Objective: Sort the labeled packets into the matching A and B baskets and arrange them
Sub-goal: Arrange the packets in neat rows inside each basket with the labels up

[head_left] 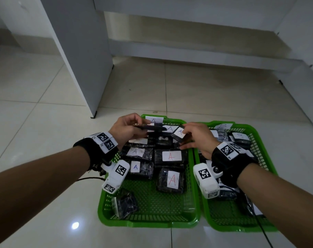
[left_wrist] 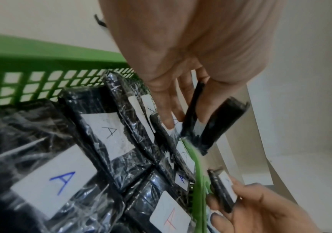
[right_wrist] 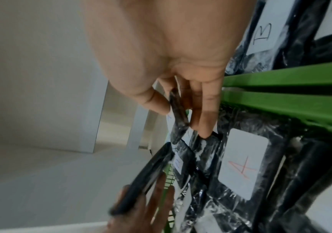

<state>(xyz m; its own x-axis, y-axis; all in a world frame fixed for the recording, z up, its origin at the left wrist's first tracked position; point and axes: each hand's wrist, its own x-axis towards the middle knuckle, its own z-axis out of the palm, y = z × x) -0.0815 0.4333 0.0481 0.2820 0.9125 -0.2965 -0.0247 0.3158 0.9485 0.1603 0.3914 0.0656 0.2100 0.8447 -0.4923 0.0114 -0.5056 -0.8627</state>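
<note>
Two green baskets sit side by side on the floor. The A basket (head_left: 146, 221) on the left holds several black wrapped packets with white A labels, such as one with a red A (head_left: 171, 156). The B basket (head_left: 241, 228) on the right holds B packets (head_left: 240, 136). Over the far end of the A basket, my left hand (head_left: 140, 126) pinches a black packet (head_left: 150, 129) edge-on; it also shows in the left wrist view (left_wrist: 218, 124). My right hand (head_left: 187, 136) pinches a smaller packet with an A label (head_left: 179, 134), also seen in the right wrist view (right_wrist: 178, 113).
One packet (head_left: 124, 204) lies label-down in the near left corner of the A basket. A white panel (head_left: 84, 59) stands on the tiled floor to the far left, and a low white shelf (head_left: 205, 56) runs behind the baskets. A black cable (head_left: 264, 233) trails over the B basket's front.
</note>
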